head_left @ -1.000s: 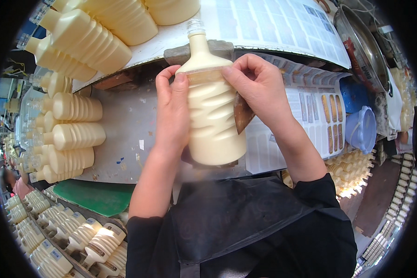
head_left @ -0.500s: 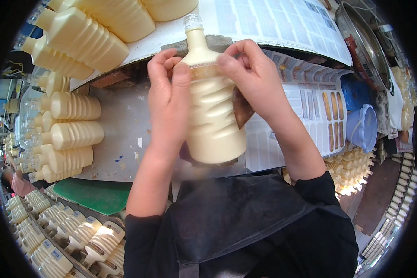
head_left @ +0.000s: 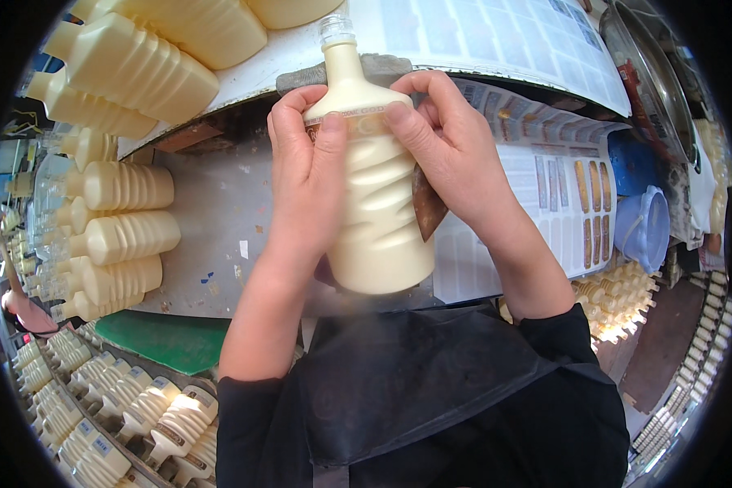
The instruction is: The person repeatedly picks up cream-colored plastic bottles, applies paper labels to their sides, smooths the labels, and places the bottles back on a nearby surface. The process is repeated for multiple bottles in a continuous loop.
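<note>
The left hand (head_left: 305, 167) has shifted rightward, uncovering brown print on the label (head_left: 366, 122). It clasps the cream ribbed bottle (head_left: 382, 236), centre frame, with the right hand (head_left: 455, 154), seemingly smoothing the label; next calls for even thumb pressure.

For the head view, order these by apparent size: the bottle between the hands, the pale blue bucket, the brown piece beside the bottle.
Largest to smallest:
1. Bottle
2. Pale blue bucket
3. Brown piece
Differing nearness leaves real sizes unsure.

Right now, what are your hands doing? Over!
Left hand, right hand: thumbs pressed on cream bottle. Neck pointing away. Brown flat piece overlapping bottle's right edge.
</note>
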`<state>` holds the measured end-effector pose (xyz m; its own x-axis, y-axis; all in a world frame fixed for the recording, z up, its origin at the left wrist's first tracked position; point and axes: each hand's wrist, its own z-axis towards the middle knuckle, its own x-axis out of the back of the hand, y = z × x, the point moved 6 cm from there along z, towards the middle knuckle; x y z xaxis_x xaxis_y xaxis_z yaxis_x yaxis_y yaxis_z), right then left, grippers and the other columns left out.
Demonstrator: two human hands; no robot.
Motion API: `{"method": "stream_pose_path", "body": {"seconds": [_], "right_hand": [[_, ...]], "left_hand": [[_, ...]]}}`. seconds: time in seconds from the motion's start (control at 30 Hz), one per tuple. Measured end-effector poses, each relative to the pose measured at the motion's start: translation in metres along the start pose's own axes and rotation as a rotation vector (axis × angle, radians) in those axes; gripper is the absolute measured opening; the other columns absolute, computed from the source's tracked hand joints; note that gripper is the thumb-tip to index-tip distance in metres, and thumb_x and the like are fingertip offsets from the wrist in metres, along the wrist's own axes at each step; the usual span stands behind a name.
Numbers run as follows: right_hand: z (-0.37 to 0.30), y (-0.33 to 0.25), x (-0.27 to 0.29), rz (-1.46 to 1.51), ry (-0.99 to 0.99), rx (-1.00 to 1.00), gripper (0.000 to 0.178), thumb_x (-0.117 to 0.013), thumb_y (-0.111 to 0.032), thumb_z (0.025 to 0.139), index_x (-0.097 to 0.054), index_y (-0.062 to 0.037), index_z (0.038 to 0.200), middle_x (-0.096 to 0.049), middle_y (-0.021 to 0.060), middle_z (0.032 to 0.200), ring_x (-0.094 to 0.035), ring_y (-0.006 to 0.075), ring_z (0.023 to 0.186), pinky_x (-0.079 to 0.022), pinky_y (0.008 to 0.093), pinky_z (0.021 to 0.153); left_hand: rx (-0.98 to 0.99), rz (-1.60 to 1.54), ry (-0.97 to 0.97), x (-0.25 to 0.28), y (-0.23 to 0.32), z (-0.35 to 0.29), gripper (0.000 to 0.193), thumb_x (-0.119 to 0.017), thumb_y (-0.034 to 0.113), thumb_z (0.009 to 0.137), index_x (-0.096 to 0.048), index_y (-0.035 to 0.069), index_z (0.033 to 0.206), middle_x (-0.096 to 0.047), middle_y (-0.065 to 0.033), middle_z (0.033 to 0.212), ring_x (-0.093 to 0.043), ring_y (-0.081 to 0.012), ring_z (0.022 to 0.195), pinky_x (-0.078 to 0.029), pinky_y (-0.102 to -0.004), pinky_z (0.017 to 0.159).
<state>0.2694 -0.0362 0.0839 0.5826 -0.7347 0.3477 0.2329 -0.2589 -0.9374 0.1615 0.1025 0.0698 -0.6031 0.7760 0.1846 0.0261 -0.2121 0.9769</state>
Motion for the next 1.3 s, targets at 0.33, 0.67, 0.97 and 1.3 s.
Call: {"method": "stream_pose_path", "body": {"seconds": [0.33,0.67,0.97,1.3], "right_hand": [[0.005,0.007,-0.004,0.137,-0.005,-0.004,0.033,-0.069,-0.031,0.097,-0.061,-0.0027,0.113,-0.059,0.0058,0.069,-0.057,0.0172,0.065,-0.047,0.0341,0.064],[0.008,0.009,-0.004,0.251,-0.025,0.024,0.028,-0.062,-0.027,0.102,-0.06,-0.0018,0.112,-0.066,0.0075,0.08,-0.061,0.0145,0.077,-0.051,0.0308,0.074],[0.007,0.017,-0.008,0.333,-0.113,-0.014,0.021,-0.056,-0.022,0.108,-0.059,-0.0041,0.12,-0.065,0.0002,0.092,-0.058,0.0033,0.085,-0.049,0.0208,0.076],[0.01,0.021,-0.009,0.336,-0.069,-0.015,0.022,-0.06,-0.022,0.105,-0.06,-0.0041,0.117,-0.069,0.004,0.093,-0.062,0.0074,0.086,-0.051,0.0245,0.077]], "left_hand": [[-0.001,0.032,-0.003,-0.002,0.004,-0.001,0.048,-0.056,0.036,0.106,-0.045,-0.002,0.134,-0.047,-0.0195,0.131,-0.053,-0.0282,0.119,-0.044,-0.0401,0.104],[-0.013,0.056,0.004,-0.002,0.004,-0.001,0.048,-0.057,0.036,0.106,-0.045,-0.003,0.133,-0.049,-0.0194,0.129,-0.053,-0.0281,0.116,-0.044,-0.0397,0.103],[-0.009,0.051,0.004,-0.003,0.007,-0.002,0.046,-0.054,0.034,0.108,-0.045,-0.003,0.133,-0.049,-0.0189,0.128,-0.053,-0.0267,0.116,-0.043,-0.0389,0.103],[-0.019,0.086,0.0,-0.002,0.009,-0.001,0.043,-0.051,0.031,0.109,-0.045,-0.004,0.133,-0.049,-0.0198,0.128,-0.052,-0.0278,0.118,-0.042,-0.0393,0.105]]}}
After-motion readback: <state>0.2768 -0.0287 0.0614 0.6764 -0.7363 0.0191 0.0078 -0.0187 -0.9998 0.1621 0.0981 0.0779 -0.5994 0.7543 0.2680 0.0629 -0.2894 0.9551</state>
